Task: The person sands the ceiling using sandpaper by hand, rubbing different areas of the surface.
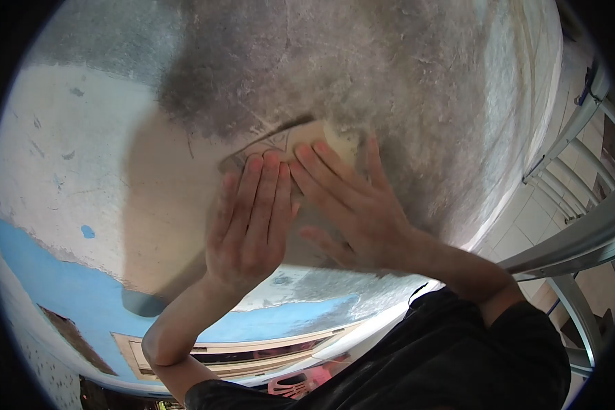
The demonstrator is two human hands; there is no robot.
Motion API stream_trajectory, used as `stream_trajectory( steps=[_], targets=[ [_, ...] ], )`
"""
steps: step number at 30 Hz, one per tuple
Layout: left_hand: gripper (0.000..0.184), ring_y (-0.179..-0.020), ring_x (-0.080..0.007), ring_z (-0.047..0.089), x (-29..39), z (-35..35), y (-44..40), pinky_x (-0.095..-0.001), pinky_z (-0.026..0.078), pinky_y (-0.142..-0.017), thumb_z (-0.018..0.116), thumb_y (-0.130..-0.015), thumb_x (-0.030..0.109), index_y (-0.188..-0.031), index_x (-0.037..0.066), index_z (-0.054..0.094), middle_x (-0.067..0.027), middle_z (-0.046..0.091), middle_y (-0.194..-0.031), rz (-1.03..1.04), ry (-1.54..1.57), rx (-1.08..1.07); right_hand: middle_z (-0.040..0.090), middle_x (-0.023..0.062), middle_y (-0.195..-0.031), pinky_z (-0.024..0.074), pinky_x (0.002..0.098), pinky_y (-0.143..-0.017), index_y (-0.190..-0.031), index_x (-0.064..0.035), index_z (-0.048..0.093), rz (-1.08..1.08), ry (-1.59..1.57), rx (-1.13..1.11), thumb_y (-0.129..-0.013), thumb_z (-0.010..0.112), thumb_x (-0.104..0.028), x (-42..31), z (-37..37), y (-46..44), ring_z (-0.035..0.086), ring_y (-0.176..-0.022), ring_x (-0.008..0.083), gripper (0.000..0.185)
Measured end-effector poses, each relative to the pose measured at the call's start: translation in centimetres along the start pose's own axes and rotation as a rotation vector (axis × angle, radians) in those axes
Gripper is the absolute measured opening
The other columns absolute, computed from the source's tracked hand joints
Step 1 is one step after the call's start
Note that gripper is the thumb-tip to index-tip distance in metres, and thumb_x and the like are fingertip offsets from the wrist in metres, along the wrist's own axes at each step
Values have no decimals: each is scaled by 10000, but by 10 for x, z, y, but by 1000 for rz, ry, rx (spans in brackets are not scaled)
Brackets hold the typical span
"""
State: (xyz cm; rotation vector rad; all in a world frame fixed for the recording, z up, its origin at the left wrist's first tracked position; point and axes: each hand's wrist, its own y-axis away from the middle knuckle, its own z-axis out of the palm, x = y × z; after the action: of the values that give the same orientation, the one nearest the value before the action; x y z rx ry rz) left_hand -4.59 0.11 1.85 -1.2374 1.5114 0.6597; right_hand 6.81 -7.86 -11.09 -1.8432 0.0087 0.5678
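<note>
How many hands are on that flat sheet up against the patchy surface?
2: the left hand, its fingers on the left part of the sheet, and the right hand, its fingers toward the right part. No other hands show.

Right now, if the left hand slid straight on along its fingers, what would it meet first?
Likely the uncovered part of the printed tan sheet, just ahead of the left hand; beyond it, the grey patch of wall. Depth is unclear from one view.
</note>
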Motion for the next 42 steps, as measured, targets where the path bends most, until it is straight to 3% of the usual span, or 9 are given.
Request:
stream_trajectory(
  steps=[6, 15, 23, 26, 31, 33, 36, 38, 42],
  targets=[
    [305, -1225, -203, 505, -31, -3, -16, -515, 260, -1101, 572, -895, 231, -1137, 51, 618, -80, 607, -1214, -42, 0, 70, 369, 141, -1433, 112, 647, -1062, -1340, -21, 420, -59, 81, 140, -870, 555, -421, 0, -3, -41, 301, -1363, 257, 632],
    [292, -1204, -220, 517, 10, -2, 13, -448, 345, -1079, 595, -868, 237, -1108, 75, 634, -74, 595, -1225, 77, 252, -63, 446, 180, -1369, 334, 478, -1063, -1265, -22, 509, -2, -231, -6, -790, 700, -90, 7, -4, 33, 408, -1295, 318, 516],
    [186, -1120, -211, 564, 8, 1, 5, -450, 389, -1065, 612, -809, 130, -985, 87, 655, -41, 630, -1105, 260, 591, 4, 458, 141, -1366, 353, 436, -1072, -1353, -42, 413, -109, -343, 77, -808, 639, -97, 11, 0, 21, 390, -1312, 273, 592],
    [189, -1076, -192, 583, 20, 8, 15, -474, 424, -1025, 647, -816, 193, -986, 109, 647, -32, 628, -1081, 253, 615, 80, 455, 130, -1375, 359, 438, -1068, -1348, -50, 426, -102, -262, 114, -802, 630, -94, 20, 25, 33, 401, -1303, 286, 585],
    [299, -1014, -251, 583, 38, 2, 59, -530, 452, -956, 658, -842, 366, -1016, 128, 609, -59, 604, -1048, -153, 613, 386, 431, 122, -1402, 345, 469, -1059, -1312, -55, 483, -58, -184, 185, -814, 598, -48, 32, 36, 51, 393, -1307, 313, 511],
    [260, -994, -316, 564, 58, 12, 83, -526, 467, -930, 562, -902, 282, -1057, 74, 567, -130, 570, -1040, -446, 606, 633, 415, 145, -1411, 324, 496, -1057, -1308, -54, 493, -20, -159, 245, -819, 583, -15, 41, 39, 51, 371, -1318, 338, 499],
    [251, -990, -331, 552, 80, 24, 110, -495, 487, -878, 453, -924, 183, -1059, -15, 527, -184, 537, -1029, -822, 351, 754, 374, 189, -1428, 295, 550, -1042, -1337, -45, 465, 84, 3, 315, -865, 542, -59, 40, 15, 7, 310, -1335, 405, 478],
    [267, -991, -323, 553, 96, 30, 124, -480, 492, -855, 428, -930, 173, -1046, -50, 520, -191, 528, -1043, -1120, 279, 791, 316, 253, -1438, 191, 562, -1072, -1351, 14, 421, 101, 32, 292, -904, 481, -99, 33, 3, -21, 212, -1356, 453, 465],
    [276, -991, -326, 562, 109, 43, 145, -462, 488, -865, 396, -924, 138, -1024, -84, 525, -202, 527, -1053, -1115, 107, 770, 276, 296, -1443, 127, 586, -1080, -1350, 90, 375, 70, 123, 211, -954, 396, -173, 33, 19, -11, 140, -1363, 495, 476]
  ],
)
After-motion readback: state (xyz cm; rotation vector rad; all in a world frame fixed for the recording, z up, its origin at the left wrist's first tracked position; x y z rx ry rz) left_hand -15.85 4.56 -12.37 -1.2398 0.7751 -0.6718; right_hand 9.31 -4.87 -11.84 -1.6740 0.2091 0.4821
